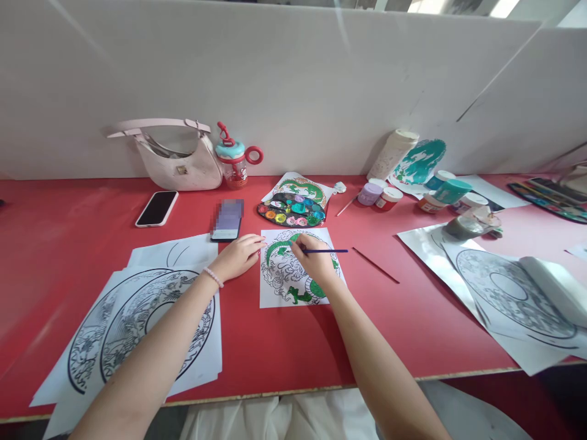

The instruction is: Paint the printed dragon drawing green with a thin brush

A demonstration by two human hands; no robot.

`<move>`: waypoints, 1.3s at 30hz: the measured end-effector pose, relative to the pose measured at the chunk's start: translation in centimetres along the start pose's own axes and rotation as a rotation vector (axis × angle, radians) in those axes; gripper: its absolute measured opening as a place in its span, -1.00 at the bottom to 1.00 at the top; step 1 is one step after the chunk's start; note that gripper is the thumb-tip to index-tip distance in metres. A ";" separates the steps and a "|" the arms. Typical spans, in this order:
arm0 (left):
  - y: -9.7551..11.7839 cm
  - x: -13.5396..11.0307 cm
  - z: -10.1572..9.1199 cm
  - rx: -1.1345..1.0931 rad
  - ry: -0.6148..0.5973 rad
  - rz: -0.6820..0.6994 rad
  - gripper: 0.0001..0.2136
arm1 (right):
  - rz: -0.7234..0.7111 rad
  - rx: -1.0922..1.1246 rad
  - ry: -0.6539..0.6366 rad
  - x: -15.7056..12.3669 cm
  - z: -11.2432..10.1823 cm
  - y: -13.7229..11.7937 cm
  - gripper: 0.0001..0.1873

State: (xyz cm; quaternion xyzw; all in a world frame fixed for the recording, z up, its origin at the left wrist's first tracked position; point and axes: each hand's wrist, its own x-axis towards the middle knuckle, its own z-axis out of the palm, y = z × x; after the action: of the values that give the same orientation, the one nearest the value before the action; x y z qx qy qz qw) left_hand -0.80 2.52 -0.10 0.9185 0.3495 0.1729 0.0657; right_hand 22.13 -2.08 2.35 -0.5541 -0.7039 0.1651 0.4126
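Drawing (288, 269) partly hidden under your right hand (316, 260), brush (332, 250) pinched there, your left hand (241, 255) laid open at the drawing's left edge

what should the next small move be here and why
Probably a short green stroke near the brush tip: the right hand holds the dark blue brush over the white sheet, its printed drawing is only partly green, and the left hand lies at its left edge.
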 end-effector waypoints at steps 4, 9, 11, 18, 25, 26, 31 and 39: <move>0.1 0.0 -0.1 -0.007 -0.014 -0.008 -0.65 | 0.001 -0.002 0.000 0.0 0.0 0.0 -0.69; 0.2 0.0 -0.2 -0.021 -0.019 -0.016 -0.65 | 0.005 -0.006 -0.008 0.0 0.0 -0.1 -0.69; 0.2 0.0 -0.1 -0.023 -0.018 -0.016 -0.64 | 0.005 -0.007 -0.011 0.0 0.0 -0.1 -0.69; 0.2 0.0 -0.2 -0.034 -0.023 -0.024 -0.65 | 0.007 0.001 -0.016 -0.1 0.0 -0.2 -0.69; 0.4 0.1 -0.3 -0.036 -0.015 -0.032 -0.65 | 0.018 0.009 0.002 0.0 -0.1 0.0 -0.70; 0.4 0.1 -0.3 -0.035 -0.016 -0.033 -0.65 | 0.020 0.010 0.007 0.0 -0.2 0.1 -0.70; 0.4 0.1 -0.5 -0.044 -0.024 -0.030 -0.65 | 0.053 0.027 0.019 0.3 -0.4 0.5 -0.70; 0.1 0.0 -0.3 -0.043 -0.023 -0.028 -0.63 | 0.120 0.031 0.009 0.2 -0.3 1.0 -0.68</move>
State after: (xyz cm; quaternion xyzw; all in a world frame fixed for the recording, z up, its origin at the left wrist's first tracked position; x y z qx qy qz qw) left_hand -0.79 2.46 0.19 0.9138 0.3577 0.1690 0.0920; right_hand 22.95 -1.63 1.93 -0.5894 -0.6649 0.1979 0.4140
